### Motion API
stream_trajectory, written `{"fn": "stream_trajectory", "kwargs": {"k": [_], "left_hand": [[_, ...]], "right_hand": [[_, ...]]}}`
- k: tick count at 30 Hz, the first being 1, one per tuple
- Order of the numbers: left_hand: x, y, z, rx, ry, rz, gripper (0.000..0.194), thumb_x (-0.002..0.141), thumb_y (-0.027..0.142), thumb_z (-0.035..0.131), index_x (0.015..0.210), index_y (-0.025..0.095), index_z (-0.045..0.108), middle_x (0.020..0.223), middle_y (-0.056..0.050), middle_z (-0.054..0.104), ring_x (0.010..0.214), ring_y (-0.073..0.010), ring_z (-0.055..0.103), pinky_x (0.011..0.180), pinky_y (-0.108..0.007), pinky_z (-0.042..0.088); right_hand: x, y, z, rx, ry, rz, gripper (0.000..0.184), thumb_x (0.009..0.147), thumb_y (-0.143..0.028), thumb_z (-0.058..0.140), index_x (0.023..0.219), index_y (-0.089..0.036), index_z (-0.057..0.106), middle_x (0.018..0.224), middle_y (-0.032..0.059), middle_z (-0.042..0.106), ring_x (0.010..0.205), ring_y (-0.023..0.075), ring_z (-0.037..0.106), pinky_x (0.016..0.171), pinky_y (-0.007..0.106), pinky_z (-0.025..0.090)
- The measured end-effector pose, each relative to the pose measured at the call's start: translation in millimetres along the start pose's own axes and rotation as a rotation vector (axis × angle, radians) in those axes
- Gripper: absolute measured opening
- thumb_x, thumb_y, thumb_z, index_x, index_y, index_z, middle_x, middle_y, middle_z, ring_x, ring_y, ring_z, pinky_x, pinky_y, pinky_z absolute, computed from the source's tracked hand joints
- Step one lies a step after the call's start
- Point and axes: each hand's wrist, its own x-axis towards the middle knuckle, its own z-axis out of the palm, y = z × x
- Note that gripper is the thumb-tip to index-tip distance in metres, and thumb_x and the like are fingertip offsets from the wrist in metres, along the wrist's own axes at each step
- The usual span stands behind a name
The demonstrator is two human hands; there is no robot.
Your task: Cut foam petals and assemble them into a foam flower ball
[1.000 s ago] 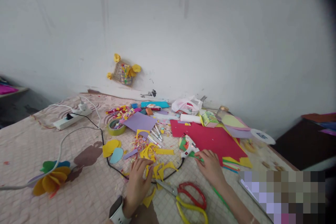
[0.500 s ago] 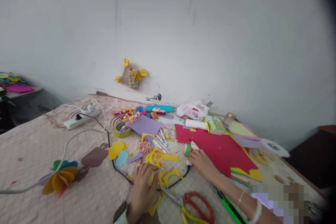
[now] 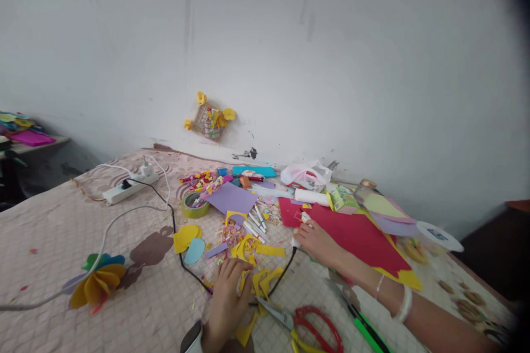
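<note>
L hand (image 3: 227, 299) is resting on yellow paper scraps (image 3: 269, 281), approx. below red card (image 3: 351, 242); R hand (image 3: 318, 242) is holding white glue gun (image 3: 303, 220) at card's edge, scissors (image 3: 275, 313) lying near.

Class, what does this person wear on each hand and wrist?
The left hand is bare, with a dark-faced smartwatch on a white band at the wrist. The right hand is bare too, its forearm sleeveless, with a wide white bangle and a thin pale bracelet.
</note>
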Motion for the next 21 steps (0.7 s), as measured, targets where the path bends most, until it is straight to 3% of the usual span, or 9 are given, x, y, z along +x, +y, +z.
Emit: {"fn": "stream_trajectory", "kwargs": {"k": [5,11,17,21], "left_hand": [[0,-5,-0.8,0.005,0.006,-0.003,0.015,0.088,0.015,0.054,0.095,0.023,0.065,0.093,-0.004,0.069,0.091,-0.0253,0.062,0.083,-0.040,0.047],[1,-9,-3.5,0.039,-0.012,-0.027,0.015,0.089,0.015,0.052,0.095,0.023,0.063,0.093,-0.005,0.068,0.093,-0.0257,0.061,0.084,-0.041,0.044],[12,-11,-3.0,0.146,-0.093,-0.121,0.011,0.088,0.019,0.055,0.093,0.022,0.065,0.096,-0.006,0.069,0.098,-0.0267,0.061,0.087,-0.043,0.043],[42,3,20.2,0.182,-0.139,-0.153,0.013,0.084,0.024,0.064,0.096,0.021,0.067,0.101,-0.007,0.069,0.103,-0.0291,0.059,0.092,-0.045,0.041]], "right_hand": [[40,-2,-7,-0.002,0.027,-0.050,0.028,0.095,-0.030,0.061,0.120,-0.017,0.060,0.123,0.0085,0.062,0.103,0.0234,0.064,0.087,0.045,0.055],[77,-9,-6,0.039,0.041,-0.145,0.030,0.095,-0.031,0.061,0.122,-0.018,0.059,0.124,0.0089,0.061,0.105,0.0241,0.064,0.088,0.046,0.054],[67,-8,-7,0.055,0.062,-0.127,0.025,0.095,-0.029,0.061,0.117,-0.017,0.062,0.122,0.0082,0.063,0.107,0.0244,0.063,0.092,0.048,0.051],[52,-5,-10,0.044,0.068,-0.093,0.017,0.095,-0.021,0.061,0.110,-0.015,0.065,0.108,0.0059,0.069,0.104,0.0237,0.064,0.097,0.050,0.047]]}}
